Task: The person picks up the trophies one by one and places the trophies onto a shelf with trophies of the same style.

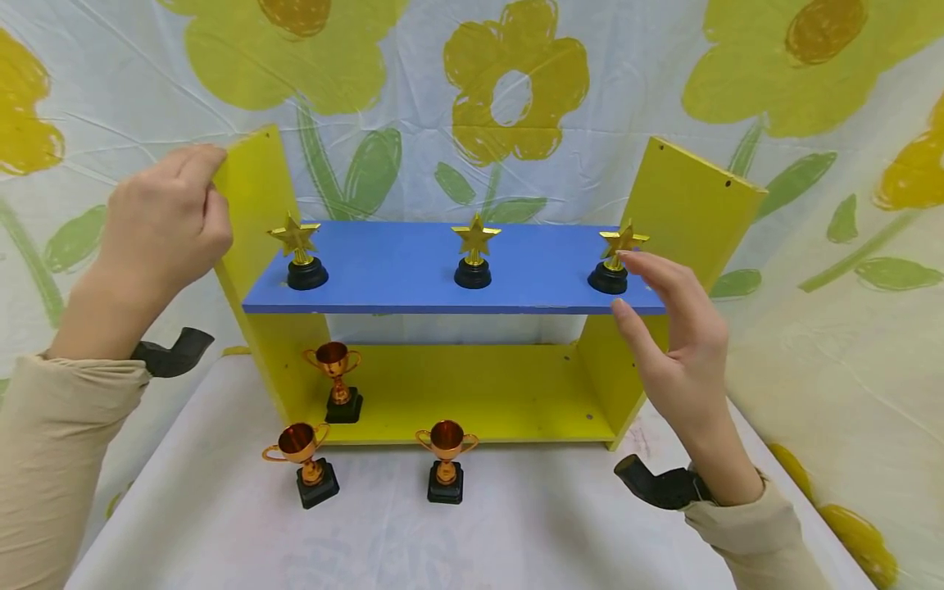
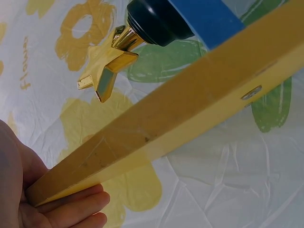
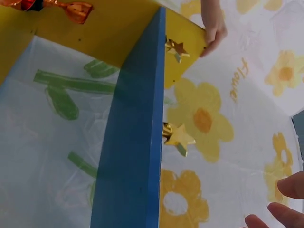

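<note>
My left hand [image 1: 165,221] grips the upper front corner of the yellow left side panel [image 1: 254,184] of a shelf; the left wrist view shows fingers [image 2: 78,206] along one face of the panel. A gold star trophy [image 1: 306,274] stands near that panel on the blue shelf board [image 1: 391,262], and another star trophy [image 1: 473,273] is at its middle. Beside the right star trophy [image 1: 607,279] hovers my right hand [image 1: 682,352], thumb and fingers spread apart, holding nothing. Whether a fingertip touches that trophy I cannot tell.
A bronze cup trophy [image 1: 342,406] stands on the yellow bottom board [image 1: 465,385], at its left end. Two more cup trophies, left [image 1: 318,483] and middle [image 1: 446,483], stand on the white table [image 1: 531,524] before the shelf. Behind hangs a flowered cloth [image 1: 605,106].
</note>
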A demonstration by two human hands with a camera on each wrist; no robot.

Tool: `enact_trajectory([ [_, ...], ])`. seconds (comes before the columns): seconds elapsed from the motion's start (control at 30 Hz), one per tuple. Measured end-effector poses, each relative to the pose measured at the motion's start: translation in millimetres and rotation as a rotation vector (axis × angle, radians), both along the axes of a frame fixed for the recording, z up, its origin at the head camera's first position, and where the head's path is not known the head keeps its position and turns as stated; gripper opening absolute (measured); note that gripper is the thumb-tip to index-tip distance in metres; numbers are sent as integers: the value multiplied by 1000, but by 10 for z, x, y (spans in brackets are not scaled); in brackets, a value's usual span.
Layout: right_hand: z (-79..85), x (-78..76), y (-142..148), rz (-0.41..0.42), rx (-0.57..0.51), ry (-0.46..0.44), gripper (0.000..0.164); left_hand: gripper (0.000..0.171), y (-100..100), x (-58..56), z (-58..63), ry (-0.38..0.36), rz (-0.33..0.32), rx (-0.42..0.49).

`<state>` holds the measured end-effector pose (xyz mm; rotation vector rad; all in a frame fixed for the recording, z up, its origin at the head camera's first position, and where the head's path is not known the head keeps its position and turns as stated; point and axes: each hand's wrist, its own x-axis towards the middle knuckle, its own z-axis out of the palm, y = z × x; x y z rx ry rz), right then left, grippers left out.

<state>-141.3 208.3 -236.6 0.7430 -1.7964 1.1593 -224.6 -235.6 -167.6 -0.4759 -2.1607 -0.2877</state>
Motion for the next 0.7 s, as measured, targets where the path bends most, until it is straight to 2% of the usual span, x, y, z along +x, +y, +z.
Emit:
enact_trajectory([
  [0.1, -53, -1, -2, 7, -3, 1, 43, 45, 3, -3, -4, 5, -3, -4],
  [0.37, -163, 28, -71, 86, -30, -1, 42, 46, 6, -1, -4, -6, 6, -8],
  [0.7, -294, 90, -144, 110, -22, 2, 42, 46, 15, -11, -4, -3, 5, -8],
])
